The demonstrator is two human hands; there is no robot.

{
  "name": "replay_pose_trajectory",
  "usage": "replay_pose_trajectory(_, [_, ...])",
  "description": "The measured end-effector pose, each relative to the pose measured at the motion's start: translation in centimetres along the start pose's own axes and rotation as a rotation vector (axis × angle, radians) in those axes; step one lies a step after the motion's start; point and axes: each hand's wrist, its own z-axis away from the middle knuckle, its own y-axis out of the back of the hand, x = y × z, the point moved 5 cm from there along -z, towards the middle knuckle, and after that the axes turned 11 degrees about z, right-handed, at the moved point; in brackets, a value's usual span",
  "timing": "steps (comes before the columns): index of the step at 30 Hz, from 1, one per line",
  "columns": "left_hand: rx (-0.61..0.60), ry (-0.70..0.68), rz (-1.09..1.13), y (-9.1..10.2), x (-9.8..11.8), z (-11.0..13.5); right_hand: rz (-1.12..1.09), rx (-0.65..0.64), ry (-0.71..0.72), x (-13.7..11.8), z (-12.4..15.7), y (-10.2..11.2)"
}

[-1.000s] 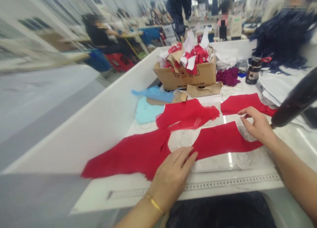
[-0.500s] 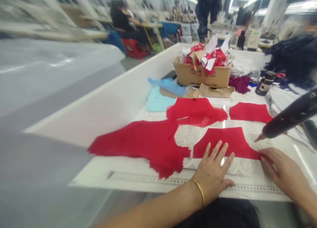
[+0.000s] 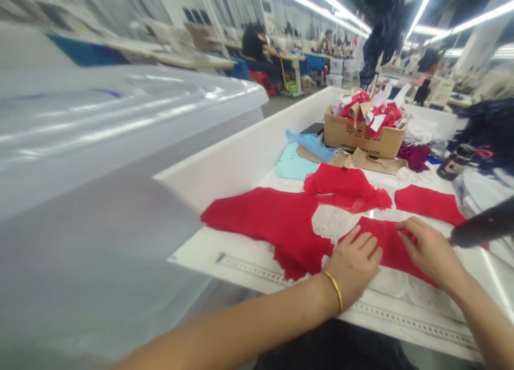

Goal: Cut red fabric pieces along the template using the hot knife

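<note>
My left hand point(image 3: 353, 265) and right hand point(image 3: 431, 252) rest on the red fabric piece point(image 3: 387, 247), fingers spread and pressing down without pinching. This keeps it flat on the white lace point(image 3: 333, 223) atop the counter point(image 3: 235, 250).

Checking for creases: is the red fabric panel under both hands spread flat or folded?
Spread flat: the red fabric panel lies open on white lace under the left hand and right hand, no fold showing.
</note>
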Motion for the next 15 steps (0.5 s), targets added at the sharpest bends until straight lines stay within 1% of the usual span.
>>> replay_pose_trajectory(2, [-0.089, 0.099, -0.035, 1.0, -2.7, -0.5, 0.022, -0.045, -0.088, 1.2, -2.1, -1.0])
replay_pose_trajectory(5, [-0.118, 0.207, -0.074, 2.5, -6.7, -1.1, 0.036, -0.047, -0.134, 2.5, -4.8, -2.1])
replay_pose_trajectory(7, [-0.123, 0.247, -0.089, 3.1, -8.7, -1.3, 0.037, -0.043, -0.146, 2.9, -6.1, -2.7])
replay_pose_trajectory(10, [-0.141, 0.288, -0.101, 3.4, -10.2, -1.7, 0.028, -0.048, -0.158, 2.7, -7.6, -3.7])
replay_pose_trajectory(13, [-0.157, 0.316, -0.102, 3.4, -10.7, -1.9, 0.007, -0.049, -0.150, 2.1, -8.3, -4.2])
replay_pose_trajectory(15, [-0.164, 0.330, -0.102, 3.4, -10.8, -2.0, -0.010, -0.037, -0.146, 1.9, -8.2, -4.2])
